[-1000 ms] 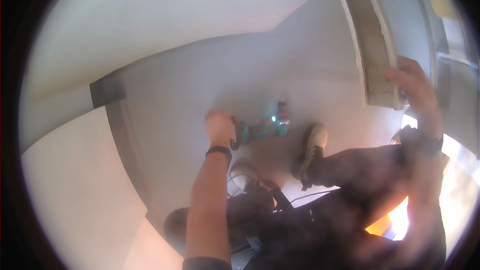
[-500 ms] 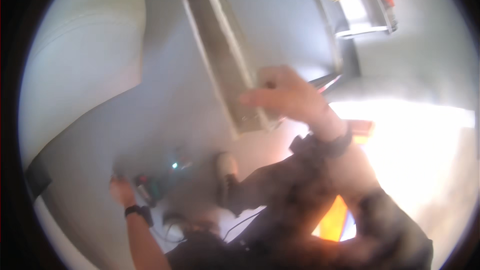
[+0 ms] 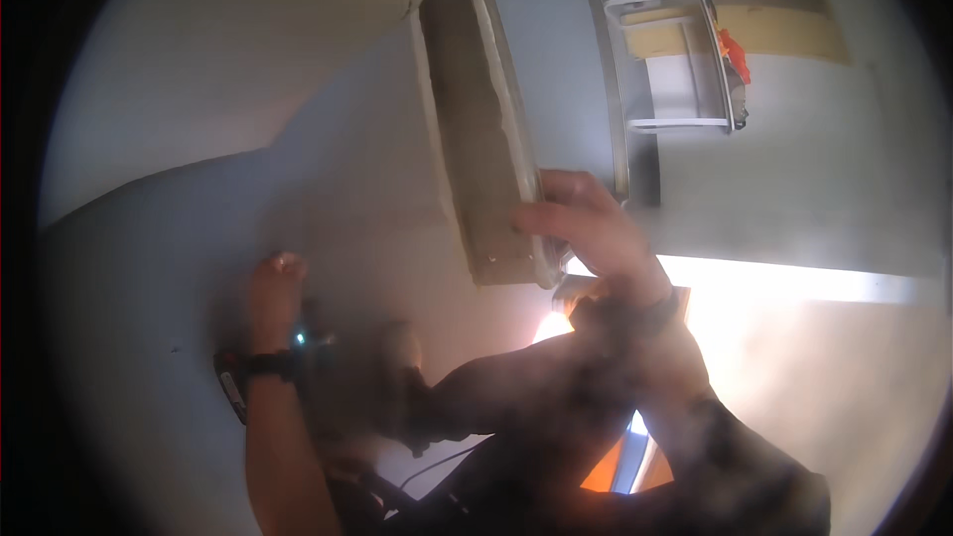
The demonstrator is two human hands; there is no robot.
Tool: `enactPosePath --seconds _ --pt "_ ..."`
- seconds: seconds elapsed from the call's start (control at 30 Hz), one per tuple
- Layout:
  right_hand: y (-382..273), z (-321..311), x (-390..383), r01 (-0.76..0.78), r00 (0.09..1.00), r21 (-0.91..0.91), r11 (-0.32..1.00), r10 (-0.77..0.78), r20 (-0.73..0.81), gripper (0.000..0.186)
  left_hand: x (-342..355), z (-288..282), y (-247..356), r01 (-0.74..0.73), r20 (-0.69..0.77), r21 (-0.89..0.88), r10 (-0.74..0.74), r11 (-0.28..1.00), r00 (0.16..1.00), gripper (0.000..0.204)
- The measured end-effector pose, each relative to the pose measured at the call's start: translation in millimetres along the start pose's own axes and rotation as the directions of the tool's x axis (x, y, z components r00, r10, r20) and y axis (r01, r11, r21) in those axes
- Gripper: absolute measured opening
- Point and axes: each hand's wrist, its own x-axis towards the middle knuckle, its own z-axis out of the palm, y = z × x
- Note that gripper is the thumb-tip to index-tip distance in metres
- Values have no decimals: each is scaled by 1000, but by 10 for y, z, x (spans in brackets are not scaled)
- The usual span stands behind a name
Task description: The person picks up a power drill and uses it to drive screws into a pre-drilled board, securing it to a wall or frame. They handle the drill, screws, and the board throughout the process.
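Observation:
A long, narrow, trough-like panel [image 3: 475,119] with a brown-grey inner face and pale raised edges runs from the top middle toward me. My right hand [image 3: 596,228] is closed over the right edge near its close end, thumb on the inner side. My left hand [image 3: 276,293] is off to the left over the grey floor, fingers curled in. A small bright spot shows at its fingertips; what it holds, if anything, I cannot make out. Beside and under my left wrist lies a dark power tool [image 3: 230,387] with a small lit lamp, partly hidden.
A white metal frame [image 3: 680,124] like a step ladder stands at the upper right, with a red-orange item [image 3: 735,55] beside it. A large pale curved surface [image 3: 218,50] fills the upper left. A cable [image 3: 437,464] runs near my legs. Strong light glares at right.
My left hand has moved up and right, past the tool. My right hand stays at the panel's edge, which appears lower and more upright as the view has shifted.

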Motion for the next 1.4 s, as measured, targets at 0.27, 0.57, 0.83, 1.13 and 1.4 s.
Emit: enactPosePath --seconds 0.27,0.57,0.83,1.13,1.4 --pt "127 -108 -31 -10 999 37 999 11 -31 29 142 862 -311 76 -114 197 -55 978 992 19" --pt "189 -68 -63 35 999 64 997 -33 -35 30 271 692 -557 -10 67 547 -32 837 997 18" --pt "197 -77 -54 55 998 140 989 -53 -15 31 419 386 -87 121 297 492 -297 862 908 14" --pt "281 -131 2 57 998 135 989 -60 15 32 412 688 -409 103 165 493 -209 864 964 16" --pt "226 -101 -23 67 997 178 982 -74 33 36 468 607 -499 113 200 475 -233 873 952 18"
